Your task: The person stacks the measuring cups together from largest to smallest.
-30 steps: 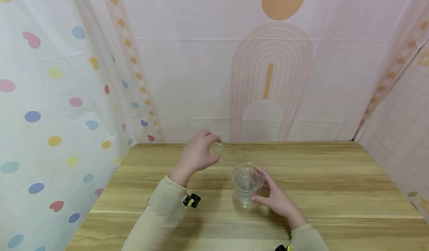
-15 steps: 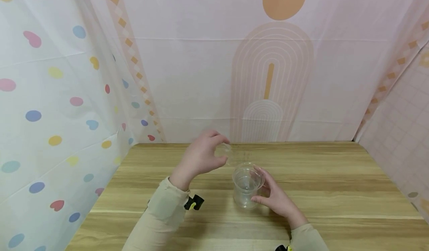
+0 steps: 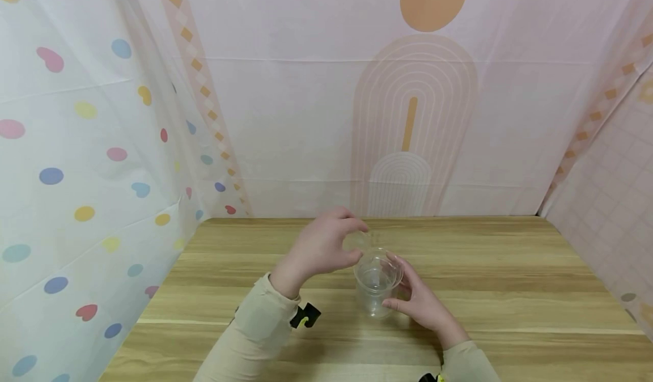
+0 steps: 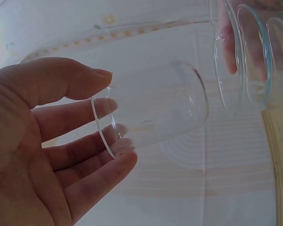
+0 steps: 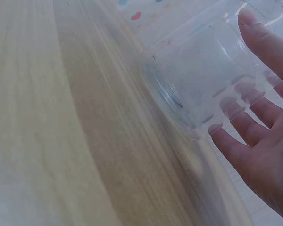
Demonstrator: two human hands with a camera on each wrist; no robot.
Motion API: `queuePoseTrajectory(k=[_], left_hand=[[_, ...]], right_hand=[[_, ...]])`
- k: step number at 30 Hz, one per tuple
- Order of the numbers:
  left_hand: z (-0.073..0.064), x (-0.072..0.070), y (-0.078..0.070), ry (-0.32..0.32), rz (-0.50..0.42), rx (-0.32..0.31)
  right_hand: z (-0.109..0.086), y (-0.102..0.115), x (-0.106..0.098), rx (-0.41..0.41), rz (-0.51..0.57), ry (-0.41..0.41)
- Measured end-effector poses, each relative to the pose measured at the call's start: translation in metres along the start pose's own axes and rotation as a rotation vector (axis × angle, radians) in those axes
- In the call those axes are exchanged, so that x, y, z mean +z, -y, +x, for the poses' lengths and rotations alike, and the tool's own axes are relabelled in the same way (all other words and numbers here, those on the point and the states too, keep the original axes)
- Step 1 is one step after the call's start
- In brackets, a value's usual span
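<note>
A clear cup [image 4: 155, 110] is held by its rim between the thumb and curled fingers of my left hand [image 3: 323, 243]. Its base points toward another clear vessel's mouth in the left wrist view, with a gap between them. That vessel looks like nested clear cups [image 3: 374, 291], since several rims show, one bluish; how many is hard to tell. They stand upright on the table, and my right hand [image 3: 428, 302] grips them from the right side. In the right wrist view its fingers [image 5: 238, 113] lie along the clear wall. See-through material blurs the edges of both cups.
The wooden table [image 3: 510, 291] runs back to a pale patterned curtain [image 3: 285, 115]. A polka-dot cloth [image 3: 92, 178] hangs on the left and a pale checked cloth [image 3: 607, 212] on the right. A small black device [image 3: 305, 315] is strapped at the left wrist.
My left hand has moved rightward and slightly down, bringing its clear cup close to the mouth of the standing cups. The right hand and the cups it grips have stayed in place.
</note>
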State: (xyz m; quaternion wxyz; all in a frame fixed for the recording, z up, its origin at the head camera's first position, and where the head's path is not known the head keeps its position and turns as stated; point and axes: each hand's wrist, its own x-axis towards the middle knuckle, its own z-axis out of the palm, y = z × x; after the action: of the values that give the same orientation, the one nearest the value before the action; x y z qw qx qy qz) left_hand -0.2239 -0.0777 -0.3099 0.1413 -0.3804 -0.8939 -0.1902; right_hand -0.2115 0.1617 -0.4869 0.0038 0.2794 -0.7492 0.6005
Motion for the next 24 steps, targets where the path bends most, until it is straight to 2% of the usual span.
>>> queuePoseTrajectory(k=[7, 16, 24], left_hand=[[0.002, 0.003, -0.006, 0.036, 0.010, 0.016], [0.007, 0.005, -0.014, 0.102, 0.020, 0.017], [0.010, 0.009, -0.018, 0.134, 0.025, 0.009]], right_hand=[[0.000, 0.000, 0.000, -0.011, 0.009, 0.010], [0.000, 0.002, 0.001, -0.006, 0.006, 0.000], [0.000, 0.001, 0.000, -0.010, -0.005, 0.000]])
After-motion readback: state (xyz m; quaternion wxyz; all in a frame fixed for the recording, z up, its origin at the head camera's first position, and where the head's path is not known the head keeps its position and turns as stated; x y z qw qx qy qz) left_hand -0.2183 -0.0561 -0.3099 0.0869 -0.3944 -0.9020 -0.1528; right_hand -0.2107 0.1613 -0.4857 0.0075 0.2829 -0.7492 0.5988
